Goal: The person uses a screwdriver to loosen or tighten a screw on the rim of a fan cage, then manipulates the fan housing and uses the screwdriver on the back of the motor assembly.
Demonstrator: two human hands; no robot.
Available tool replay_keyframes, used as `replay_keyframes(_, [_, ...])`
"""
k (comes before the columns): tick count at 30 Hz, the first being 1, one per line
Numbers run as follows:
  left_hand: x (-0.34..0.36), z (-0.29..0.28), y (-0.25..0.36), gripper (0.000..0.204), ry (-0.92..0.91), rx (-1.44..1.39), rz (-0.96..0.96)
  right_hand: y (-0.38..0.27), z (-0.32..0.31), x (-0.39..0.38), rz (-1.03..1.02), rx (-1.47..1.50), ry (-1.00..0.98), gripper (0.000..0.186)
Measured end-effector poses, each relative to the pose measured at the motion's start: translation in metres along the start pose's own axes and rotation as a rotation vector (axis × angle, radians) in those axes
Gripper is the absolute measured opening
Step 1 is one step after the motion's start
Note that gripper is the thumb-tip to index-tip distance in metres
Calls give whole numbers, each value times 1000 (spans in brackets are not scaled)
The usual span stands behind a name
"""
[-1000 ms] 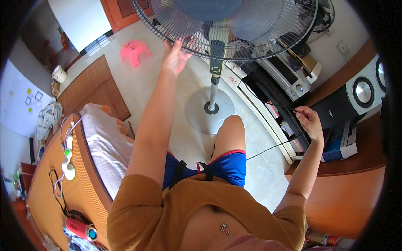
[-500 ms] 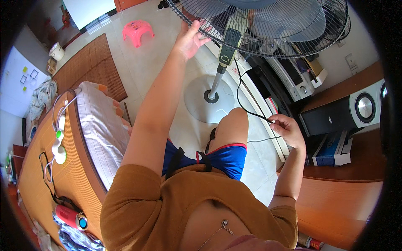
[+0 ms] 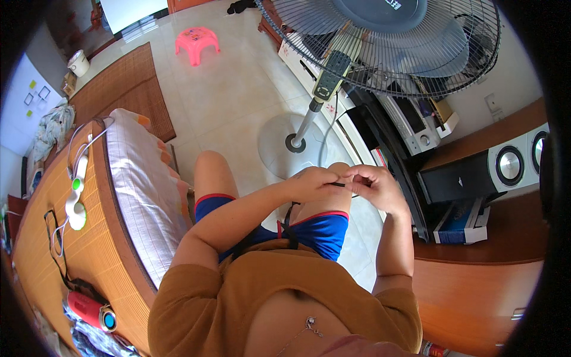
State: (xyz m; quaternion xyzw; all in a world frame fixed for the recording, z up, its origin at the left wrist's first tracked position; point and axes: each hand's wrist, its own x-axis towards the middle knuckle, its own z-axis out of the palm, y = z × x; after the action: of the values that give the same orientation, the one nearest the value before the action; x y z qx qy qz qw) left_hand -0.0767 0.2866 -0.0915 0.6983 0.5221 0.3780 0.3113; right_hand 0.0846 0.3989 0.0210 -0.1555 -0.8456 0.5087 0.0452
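Observation:
A floor fan point(image 3: 331, 76) with a black wire cage stands in front of me on a pole and a round grey base point(image 3: 275, 140). Both my hands have come together over my right knee. A short stretch of black power cord point(image 3: 338, 184) shows between the fingers of my left hand point(image 3: 315, 183), which are closed on it. Close beside it, my right hand point(image 3: 380, 189) is closed in a pinch on the same cord, its fingertips almost touching the left ones. The cord's end is hidden by my fingers.
On the left, a bed with a woven mat point(image 3: 89, 256) holds a white power strip point(image 3: 75, 202) and a red cylindrical speaker point(image 3: 89, 309). A pink stool point(image 3: 197, 43) stands farther off. To the right are a low white cabinet point(image 3: 351, 134) and a large black-and-silver speaker point(image 3: 470, 178).
My left hand has let go of the fan's cage and come down to the cord beside my right hand. My right hand has shifted slightly left, still on the cord.

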Motion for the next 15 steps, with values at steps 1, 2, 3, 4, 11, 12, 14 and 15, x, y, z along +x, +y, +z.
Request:
replay_keyframes(1, [-5,0,-2,24,117,-156,-27,-2,-7,6,45,-17,-88,20])
replay_keyframes(2, [-8,-3,-4,18,230,-311,-43,10,-25,10,155,-45,-155,31])
replay_keyframes(3, [-13,-6,-11,13,318,-301,-61,17,-36,15,87,-67,-13,43])
replay_keyframes(4, [-17,-9,-17,13,320,-298,-47,20,-45,22,17,-89,126,57])
replay_keyframes(11, [-37,-25,-34,21,394,-604,-147,0,-104,72,-550,507,742,106])
replay_keyframes(12, [-38,-25,-30,24,369,-612,-169,-6,-107,82,-618,529,773,99])
replay_keyframes(14, [-40,-20,-34,23,365,-608,-170,-13,-113,99,-627,543,789,94])
replay_keyframes(15, [-41,-15,-36,22,380,-639,-188,-14,-115,102,-630,553,813,89])
